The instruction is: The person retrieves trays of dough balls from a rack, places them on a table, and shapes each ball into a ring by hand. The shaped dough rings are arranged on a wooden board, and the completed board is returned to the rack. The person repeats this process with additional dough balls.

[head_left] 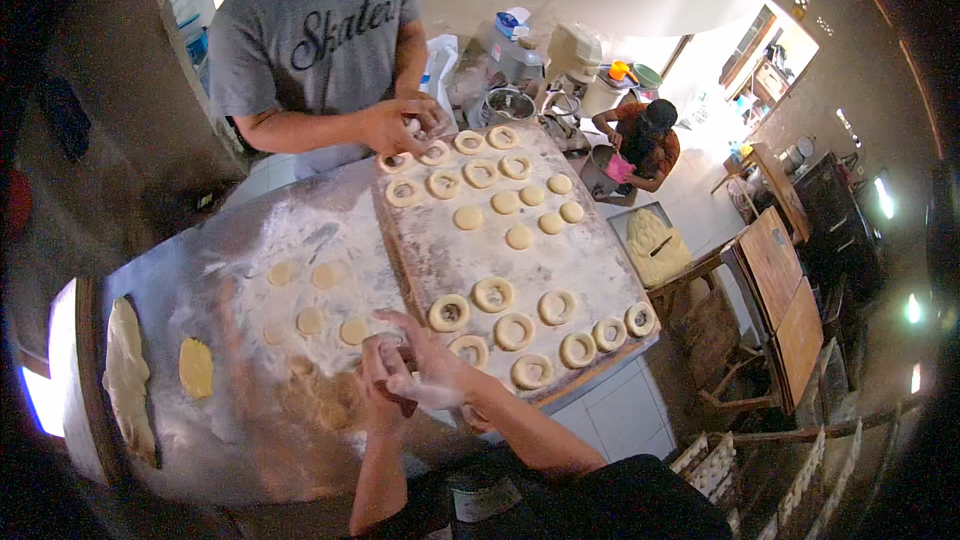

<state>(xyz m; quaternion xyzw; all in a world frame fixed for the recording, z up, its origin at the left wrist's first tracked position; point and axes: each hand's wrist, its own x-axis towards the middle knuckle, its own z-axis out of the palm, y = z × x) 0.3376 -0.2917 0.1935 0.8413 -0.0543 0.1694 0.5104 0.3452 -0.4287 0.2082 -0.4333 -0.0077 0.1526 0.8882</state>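
My left hand [378, 372] and my right hand [438, 368] meet over the near edge of the floured table, fingers closed in on each other. Whatever is between them is hidden, and the right fingers are partly blurred. Just beyond lie flat dough discs [354, 331] on the flour. To the right, a wooden board [545, 265] carries several dough rings [514, 332] and small dough discs [519, 237]. Across from me, a person in a grey shirt [340, 50] pinches a small pale dough piece [413, 127] above the board's far left corner.
At the table's left end lie a long dough strip [127, 370] and a yellow slab [196, 368]. Right of the board is a tray of dough [655, 245] with a dark-handled tool on it. Behind, another person [650, 140] crouches by a bucket. A wooden table [780, 310] stands at right.
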